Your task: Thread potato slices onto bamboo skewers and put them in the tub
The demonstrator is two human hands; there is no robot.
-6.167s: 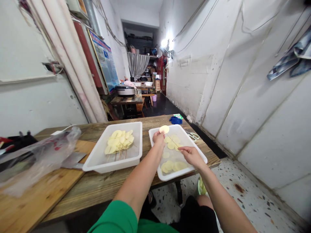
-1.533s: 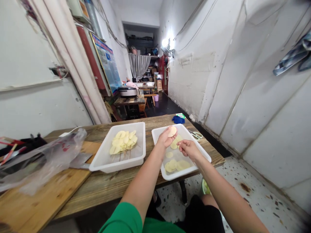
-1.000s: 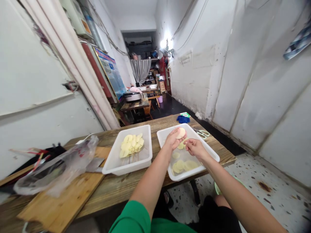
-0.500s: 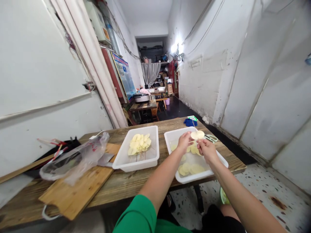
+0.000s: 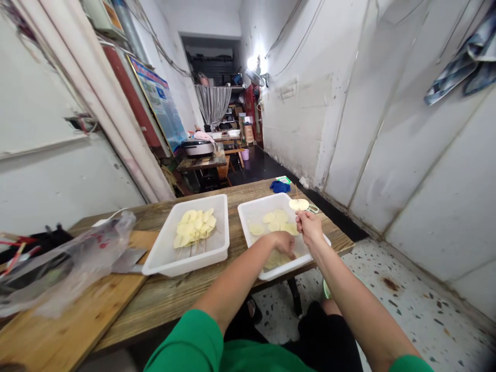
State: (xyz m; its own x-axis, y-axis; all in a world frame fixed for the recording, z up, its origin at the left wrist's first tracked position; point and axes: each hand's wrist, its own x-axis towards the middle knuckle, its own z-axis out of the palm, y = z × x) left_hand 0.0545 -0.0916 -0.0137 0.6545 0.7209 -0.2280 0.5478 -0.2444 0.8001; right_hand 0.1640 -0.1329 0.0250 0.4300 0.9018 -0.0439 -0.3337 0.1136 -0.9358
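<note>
My right hand (image 5: 309,226) pinches the lower end of a thin wooden skewer (image 5: 296,191) over the right tray's far right side. Pale yellow potato slices (image 5: 298,205) are threaded on it, and its tip points up. Down inside the right white plastic tray (image 5: 248,206), my left hand (image 5: 284,243) has its fingers bent together among loose potato slices (image 5: 274,260); their tips are hidden. More slices (image 5: 277,219) lie at the tray's far side. In the left white tray (image 5: 223,248) rests a pile of skewered potato slices (image 5: 196,226), sticks toward me.
A wooden cutting board (image 5: 73,320), a broad metal blade (image 5: 129,260) and a clear plastic bag (image 5: 93,248) lie at the left. Behind the right tray are a blue cloth (image 5: 280,186) and scissors (image 5: 313,208). An electric cooker (image 5: 197,148) stands on a farther table.
My left hand has moved from beside the skewered slices down into the right tray. My right hand still holds the skewer, now more upright. The view has turned slightly right.
</note>
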